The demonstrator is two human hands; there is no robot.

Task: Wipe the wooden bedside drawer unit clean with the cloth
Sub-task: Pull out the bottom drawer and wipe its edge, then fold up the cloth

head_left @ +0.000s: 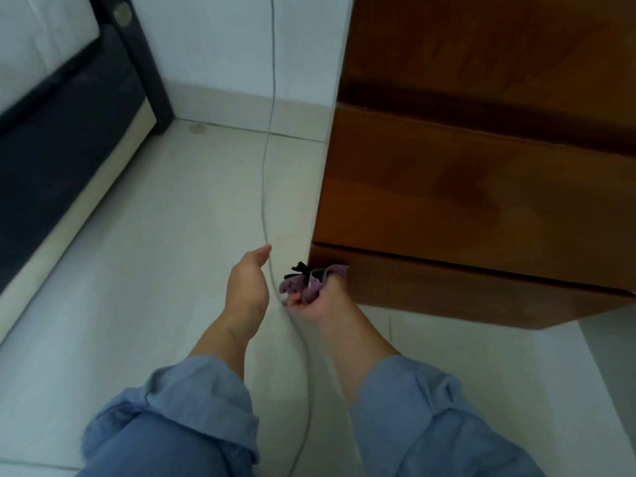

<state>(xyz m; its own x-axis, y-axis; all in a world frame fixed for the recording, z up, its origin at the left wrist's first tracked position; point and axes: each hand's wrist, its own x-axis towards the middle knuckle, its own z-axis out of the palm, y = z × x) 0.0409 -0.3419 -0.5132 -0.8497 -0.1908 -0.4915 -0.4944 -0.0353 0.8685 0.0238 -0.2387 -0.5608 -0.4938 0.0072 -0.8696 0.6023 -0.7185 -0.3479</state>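
Grip: cloth (pixel 309 283) bunched in right hand (pixel 318 302), pressed at drawer unit (pixel 481 187) lower left corner; left hand (pixel 247 287) slack, empty.
Risk: cable (pixel 264 187) beside that corner — easily snagged, dragged.

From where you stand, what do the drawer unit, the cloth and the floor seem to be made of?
Drawer unit: wood or wood veneer, reddish-brown with visible grain and a slight sheen.
Cloth, bunched in the right hand: soft purple fabric, crumpling into folds, possibly microfibre.
Floor: pale glossy tiles, with grout lines showing.
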